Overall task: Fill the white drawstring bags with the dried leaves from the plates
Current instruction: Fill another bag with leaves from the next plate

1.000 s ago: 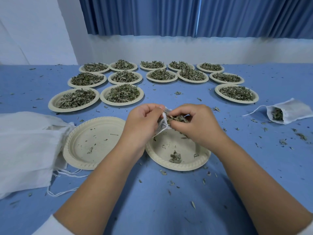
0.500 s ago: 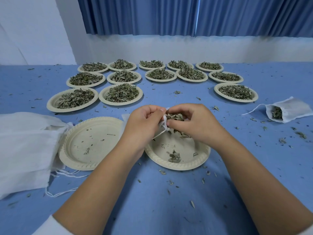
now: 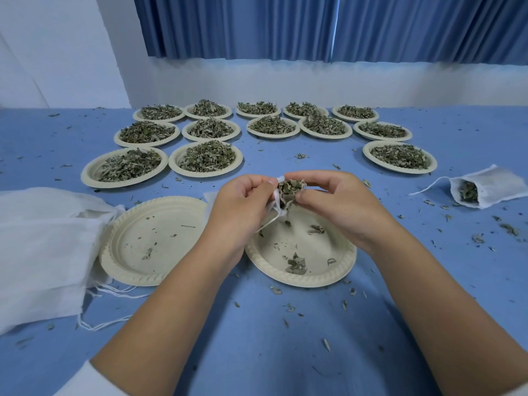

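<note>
Head view. My left hand (image 3: 240,204) pinches the mouth of a white drawstring bag (image 3: 275,202) above the nearly bare plate (image 3: 337,270); my right hand (image 3: 340,204) grips a clump of dried leaves (image 3: 290,190) at that mouth. On the blue table (image 3: 257,338), a filled bag (image 3: 491,190) lies far right, spare bags (image 3: 43,247) left, full plates (image 3: 205,155) behind.
</note>
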Available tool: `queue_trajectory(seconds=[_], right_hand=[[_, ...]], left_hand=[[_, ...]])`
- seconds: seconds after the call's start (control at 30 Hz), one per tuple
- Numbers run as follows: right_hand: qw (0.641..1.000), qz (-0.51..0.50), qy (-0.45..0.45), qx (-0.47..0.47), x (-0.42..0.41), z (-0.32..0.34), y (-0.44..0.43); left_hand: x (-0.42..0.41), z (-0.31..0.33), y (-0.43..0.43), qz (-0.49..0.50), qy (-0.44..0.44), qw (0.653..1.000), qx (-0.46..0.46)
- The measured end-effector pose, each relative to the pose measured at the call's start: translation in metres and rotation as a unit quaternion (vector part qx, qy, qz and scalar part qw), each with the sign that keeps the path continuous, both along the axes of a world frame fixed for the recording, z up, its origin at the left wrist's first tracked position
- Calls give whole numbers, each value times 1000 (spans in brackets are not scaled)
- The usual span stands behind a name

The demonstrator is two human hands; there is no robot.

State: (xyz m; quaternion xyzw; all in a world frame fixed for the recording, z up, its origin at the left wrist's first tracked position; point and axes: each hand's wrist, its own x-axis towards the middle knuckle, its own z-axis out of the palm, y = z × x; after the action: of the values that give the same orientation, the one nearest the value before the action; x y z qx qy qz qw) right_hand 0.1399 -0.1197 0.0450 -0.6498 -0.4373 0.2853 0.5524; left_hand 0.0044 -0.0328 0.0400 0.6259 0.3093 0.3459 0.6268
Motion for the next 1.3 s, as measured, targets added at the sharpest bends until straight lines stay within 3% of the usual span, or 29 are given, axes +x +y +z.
queue_trajectory(seconds=[0.37, 0.7, 1.0, 1.23, 1.3], right_hand=[[984, -105, -127, 69, -12, -14, 10], [980, -49, -183, 66, -12, -13, 8], [994, -53, -62, 72, -10, -15, 10], [994, -55, 88, 22, -6, -19, 14], [984, -26, 177, 4, -4, -19, 16]], left_hand=[[0, 1, -1, 1, -25, 1000, -15], [-1, -4, 7, 7, -29, 999, -28], [-3, -3, 7, -17, -40, 999, -19], [-4, -1, 7, -52, -47, 997, -15], [-5, 0, 6, -63, -51, 997, -16]])
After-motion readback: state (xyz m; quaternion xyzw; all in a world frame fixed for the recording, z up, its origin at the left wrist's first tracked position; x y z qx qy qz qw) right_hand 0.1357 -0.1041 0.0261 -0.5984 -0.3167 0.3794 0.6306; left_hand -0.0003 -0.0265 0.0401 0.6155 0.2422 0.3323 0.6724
